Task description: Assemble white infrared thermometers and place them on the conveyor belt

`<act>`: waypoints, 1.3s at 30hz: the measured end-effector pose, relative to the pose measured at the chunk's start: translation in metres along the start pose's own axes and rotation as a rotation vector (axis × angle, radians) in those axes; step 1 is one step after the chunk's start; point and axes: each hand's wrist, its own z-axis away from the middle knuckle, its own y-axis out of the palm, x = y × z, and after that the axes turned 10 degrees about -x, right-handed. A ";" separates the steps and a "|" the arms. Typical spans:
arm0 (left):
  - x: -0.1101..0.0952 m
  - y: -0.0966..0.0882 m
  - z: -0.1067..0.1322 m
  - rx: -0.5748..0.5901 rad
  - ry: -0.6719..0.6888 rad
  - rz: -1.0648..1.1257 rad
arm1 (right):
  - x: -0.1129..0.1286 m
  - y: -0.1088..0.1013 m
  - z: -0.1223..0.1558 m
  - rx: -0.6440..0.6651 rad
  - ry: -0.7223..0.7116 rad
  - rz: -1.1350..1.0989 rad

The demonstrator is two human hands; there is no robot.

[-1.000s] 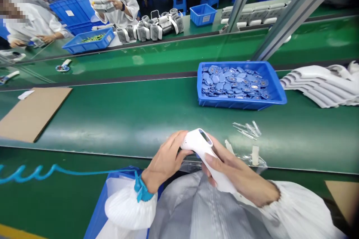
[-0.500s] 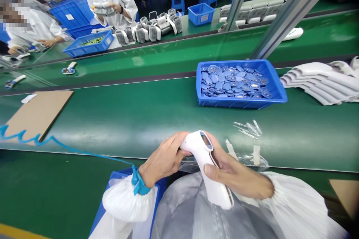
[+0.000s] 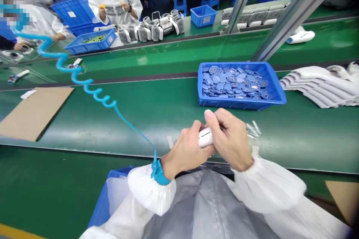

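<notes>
Both of my hands hold a white plastic device housing [image 3: 205, 137] in front of my body, over the near edge of the bench. Its slotted end faces me; the rest is hidden among my fingers. My left hand [image 3: 186, 149] wraps round it from the left, a blue coiled wrist strap [image 3: 159, 171] on that wrist. From the right and above, my right hand [image 3: 231, 138] closes over the housing, its thumb raised across the top. Beyond the hands stands a blue bin [image 3: 241, 101] of small blue plastic parts [image 3: 224, 80].
White curved shells [image 3: 322, 82] are stacked to the right of the bin. Small clear strips [image 3: 254, 130] lie beside my right hand. Cardboard [image 3: 36, 112] rests at left, and a metal post [image 3: 294, 18] rises at right. Across the line, a co-worker [image 3: 114, 0] holds a grey-white part.
Both hands have turned the housing end-on towards me and lifted it slightly. My right hand has moved from its side to over its top. The blue coil has swung upward.
</notes>
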 end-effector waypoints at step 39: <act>0.013 -0.046 -0.019 -0.092 0.167 -0.607 | -0.066 -0.006 -0.153 0.326 -0.295 0.472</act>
